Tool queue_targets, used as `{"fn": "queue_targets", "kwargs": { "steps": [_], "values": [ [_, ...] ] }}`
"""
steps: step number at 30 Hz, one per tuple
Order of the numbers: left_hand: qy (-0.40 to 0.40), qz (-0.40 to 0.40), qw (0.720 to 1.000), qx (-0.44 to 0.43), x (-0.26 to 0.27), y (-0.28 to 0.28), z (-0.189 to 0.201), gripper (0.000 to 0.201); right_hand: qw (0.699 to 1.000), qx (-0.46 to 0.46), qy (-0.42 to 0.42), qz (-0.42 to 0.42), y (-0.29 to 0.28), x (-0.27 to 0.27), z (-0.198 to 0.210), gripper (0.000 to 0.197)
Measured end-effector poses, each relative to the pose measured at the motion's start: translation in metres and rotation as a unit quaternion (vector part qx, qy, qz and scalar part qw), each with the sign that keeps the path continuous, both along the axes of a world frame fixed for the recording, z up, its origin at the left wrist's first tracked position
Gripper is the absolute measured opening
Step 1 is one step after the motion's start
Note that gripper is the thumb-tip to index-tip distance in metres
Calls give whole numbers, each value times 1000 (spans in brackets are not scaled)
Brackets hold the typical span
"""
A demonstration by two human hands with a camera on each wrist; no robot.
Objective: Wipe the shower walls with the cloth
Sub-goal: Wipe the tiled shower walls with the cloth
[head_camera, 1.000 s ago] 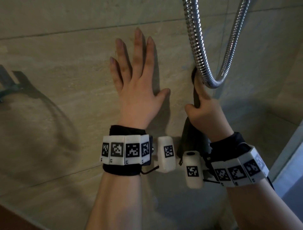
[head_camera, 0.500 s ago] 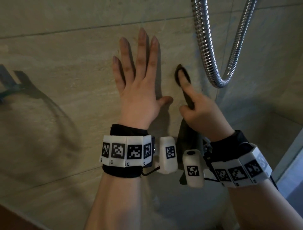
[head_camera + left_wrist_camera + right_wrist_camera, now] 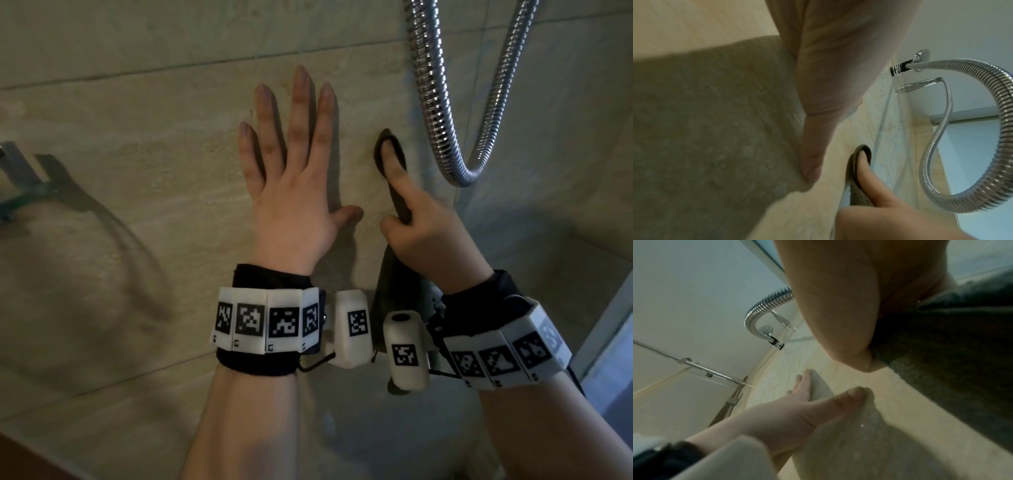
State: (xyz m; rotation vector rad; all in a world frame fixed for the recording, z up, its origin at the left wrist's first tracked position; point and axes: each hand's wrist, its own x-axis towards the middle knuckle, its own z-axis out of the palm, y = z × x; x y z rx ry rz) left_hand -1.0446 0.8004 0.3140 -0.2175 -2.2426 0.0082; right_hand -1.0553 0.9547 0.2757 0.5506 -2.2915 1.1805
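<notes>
While my left hand (image 3: 291,205) lay flat and spread on the tiled wall (image 3: 120,154), my right hand (image 3: 431,240) gripped the dark cloth (image 3: 394,157) mid-frame, forefinger pressing it mid-wipe, probably needing another stroke beside the shower hose (image 3: 435,102).

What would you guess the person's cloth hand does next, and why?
Probably slide the cloth along the tile, away from the hose. The right hand grips it and one straight finger presses its tip on the wall between the flat left hand and the hose, so that strip seems to be the spot being wiped.
</notes>
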Motion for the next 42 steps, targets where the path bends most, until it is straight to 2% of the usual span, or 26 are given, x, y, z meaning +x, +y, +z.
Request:
{"fn": "queue_targets", "kwargs": {
  "steps": [3,5,13,18,23,29,36,38,40,42],
  "values": [
    [4,-5,1000,-1,0,0,0,124,999,-13,11,-52,6,-7,0,69],
    [4,-4,1000,-1,1,0,0,124,997,-12,2,-70,6,-7,0,66],
    [-5,-2,1000,-2,1,0,0,124,1000,0,-13,-17,-9,8,-2,91],
    [-5,-4,1000,0,1,0,-1,123,1000,6,13,17,-13,6,7,87],
    [-1,-8,1000,2,1,-1,0,124,998,-6,13,-54,3,-5,-1,74],
    [4,-4,1000,0,1,0,0,123,998,12,-40,-45,1,4,-9,87],
    [4,0,1000,-5,2,-2,-1,122,999,31,-25,-4,-5,4,1,91],
    [7,-2,1000,-7,2,-2,-1,122,1000,15,-9,-22,-2,2,3,86],
    [11,-9,1000,-6,2,-3,-1,123,999,8,-3,-51,2,-4,4,71],
    [15,-13,1000,-5,2,-4,-1,123,995,-18,-62,-75,8,-10,7,51]
  ]
}}
